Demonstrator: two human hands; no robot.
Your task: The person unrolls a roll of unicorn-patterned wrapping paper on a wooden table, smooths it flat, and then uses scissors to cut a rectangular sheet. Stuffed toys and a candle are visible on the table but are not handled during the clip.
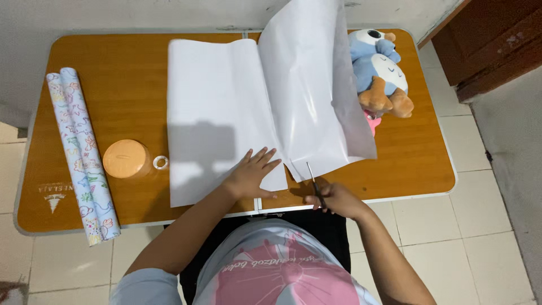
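The left hand (252, 175) lies flat on a big white sheet of paper (226, 113) on the brown tabletop (130, 90), and the right hand (333, 199) holds scissors (314, 179) at the paper's near edge. The right part of the sheet curls up in front of a blue stuffed toy (377, 68). On the left lie a roll of patterned wrapping paper (82, 152), a round orange lid (125, 158) and a small tape ring (161, 162).
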